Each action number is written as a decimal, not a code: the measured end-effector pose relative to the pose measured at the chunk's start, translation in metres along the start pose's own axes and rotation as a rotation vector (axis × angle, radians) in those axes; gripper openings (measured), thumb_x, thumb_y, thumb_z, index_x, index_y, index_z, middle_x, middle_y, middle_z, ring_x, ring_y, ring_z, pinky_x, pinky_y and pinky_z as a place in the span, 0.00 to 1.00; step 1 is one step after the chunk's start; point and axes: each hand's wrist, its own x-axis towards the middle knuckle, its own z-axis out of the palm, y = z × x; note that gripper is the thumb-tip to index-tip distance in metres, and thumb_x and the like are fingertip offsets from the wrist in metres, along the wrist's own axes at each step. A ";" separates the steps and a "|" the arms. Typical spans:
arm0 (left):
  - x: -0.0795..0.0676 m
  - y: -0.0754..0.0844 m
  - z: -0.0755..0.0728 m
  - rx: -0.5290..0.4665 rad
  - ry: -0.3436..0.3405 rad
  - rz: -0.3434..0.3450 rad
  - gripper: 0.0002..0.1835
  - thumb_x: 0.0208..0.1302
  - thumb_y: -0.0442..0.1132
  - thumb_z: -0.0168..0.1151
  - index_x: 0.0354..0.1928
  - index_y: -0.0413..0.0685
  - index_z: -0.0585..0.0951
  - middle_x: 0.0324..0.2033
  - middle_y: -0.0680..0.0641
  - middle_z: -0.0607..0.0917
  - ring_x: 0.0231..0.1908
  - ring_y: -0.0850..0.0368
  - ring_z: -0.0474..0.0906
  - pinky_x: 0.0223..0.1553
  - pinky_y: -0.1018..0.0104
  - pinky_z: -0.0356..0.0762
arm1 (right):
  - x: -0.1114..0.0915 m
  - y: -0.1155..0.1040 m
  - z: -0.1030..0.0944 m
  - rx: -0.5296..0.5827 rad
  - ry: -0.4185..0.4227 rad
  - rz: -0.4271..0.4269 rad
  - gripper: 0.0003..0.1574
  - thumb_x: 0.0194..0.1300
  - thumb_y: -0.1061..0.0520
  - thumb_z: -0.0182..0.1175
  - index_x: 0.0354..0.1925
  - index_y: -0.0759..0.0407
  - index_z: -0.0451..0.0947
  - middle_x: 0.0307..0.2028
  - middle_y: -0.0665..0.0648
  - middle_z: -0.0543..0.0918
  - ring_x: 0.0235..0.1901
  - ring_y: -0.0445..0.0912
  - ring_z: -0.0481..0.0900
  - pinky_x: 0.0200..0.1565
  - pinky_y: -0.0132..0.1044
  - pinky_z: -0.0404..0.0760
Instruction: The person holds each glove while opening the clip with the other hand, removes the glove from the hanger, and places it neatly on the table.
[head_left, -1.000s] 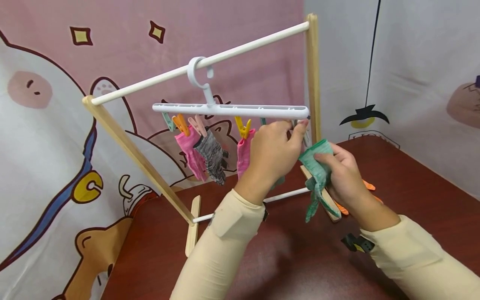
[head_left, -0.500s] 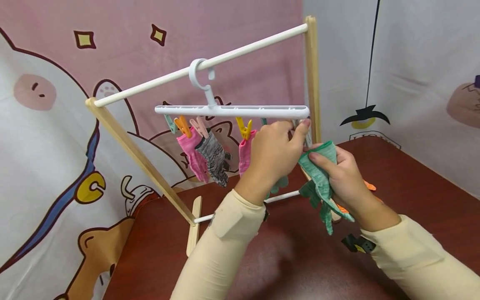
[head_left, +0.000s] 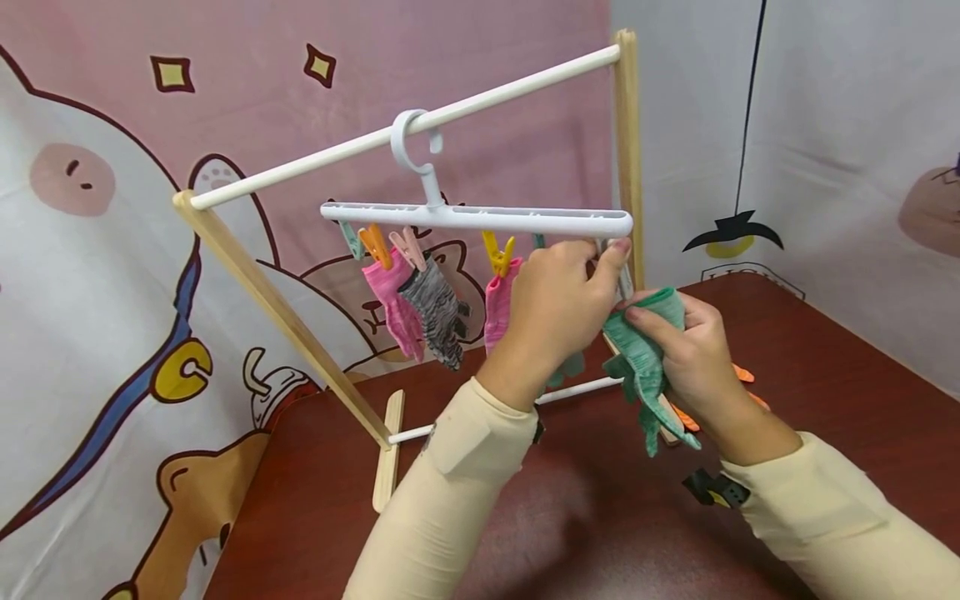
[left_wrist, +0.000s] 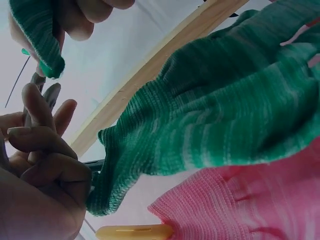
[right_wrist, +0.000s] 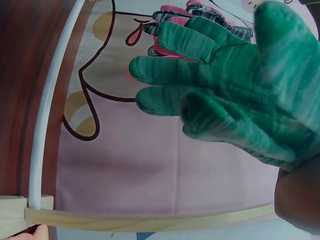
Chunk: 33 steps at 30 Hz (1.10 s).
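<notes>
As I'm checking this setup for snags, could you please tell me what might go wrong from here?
The green glove in the right hand could slip free if the grey clothespin, pinched by the left hand, catches only the edge of its cuff. The right hand is close to that clothespin and might get nipped. The white hanger hangs by its hook on the rod, so a tug could tilt or slide it.

The held green glove (head_left: 639, 354) has pale streaks and a darker rim (head_left: 660, 297); another glove (head_left: 435, 304) is mottled grey and black. The hanger (head_left: 510, 220) is white, the table (head_left: 637, 542) reddish-brown.
</notes>
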 end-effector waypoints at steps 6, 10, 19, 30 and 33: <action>0.002 -0.003 -0.004 -0.072 0.000 -0.038 0.24 0.67 0.59 0.44 0.19 0.51 0.69 0.12 0.53 0.70 0.15 0.61 0.67 0.15 0.69 0.62 | -0.001 0.003 0.002 -0.008 -0.027 0.016 0.06 0.64 0.71 0.49 0.34 0.69 0.74 0.26 0.55 0.82 0.20 0.43 0.83 0.22 0.34 0.80; 0.001 -0.001 -0.006 -0.076 -0.036 -0.065 0.24 0.66 0.62 0.43 0.23 0.53 0.71 0.15 0.54 0.73 0.17 0.61 0.70 0.17 0.70 0.64 | 0.001 0.006 0.001 0.042 -0.040 0.044 0.06 0.65 0.70 0.48 0.36 0.70 0.73 0.29 0.55 0.82 0.21 0.40 0.82 0.24 0.30 0.80; 0.000 -0.002 -0.007 -0.074 -0.047 -0.077 0.22 0.61 0.65 0.47 0.28 0.56 0.73 0.15 0.58 0.74 0.16 0.65 0.70 0.17 0.72 0.66 | 0.003 0.012 0.001 0.094 -0.038 0.128 0.08 0.67 0.66 0.47 0.39 0.68 0.74 0.30 0.53 0.82 0.23 0.39 0.82 0.25 0.29 0.80; -0.032 -0.026 -0.025 -0.140 0.066 -0.056 0.22 0.64 0.62 0.45 0.43 0.57 0.80 0.14 0.61 0.75 0.16 0.71 0.69 0.21 0.73 0.66 | 0.000 0.017 -0.006 0.084 -0.035 0.185 0.14 0.69 0.66 0.40 0.31 0.64 0.72 0.22 0.51 0.77 0.16 0.40 0.78 0.19 0.32 0.78; -0.050 -0.048 -0.028 -0.133 0.212 -0.022 0.19 0.66 0.57 0.45 0.33 0.57 0.82 0.14 0.59 0.76 0.16 0.71 0.67 0.21 0.74 0.66 | 0.001 0.018 -0.006 0.076 -0.028 0.208 0.15 0.68 0.67 0.40 0.29 0.63 0.73 0.21 0.51 0.77 0.14 0.42 0.78 0.18 0.34 0.77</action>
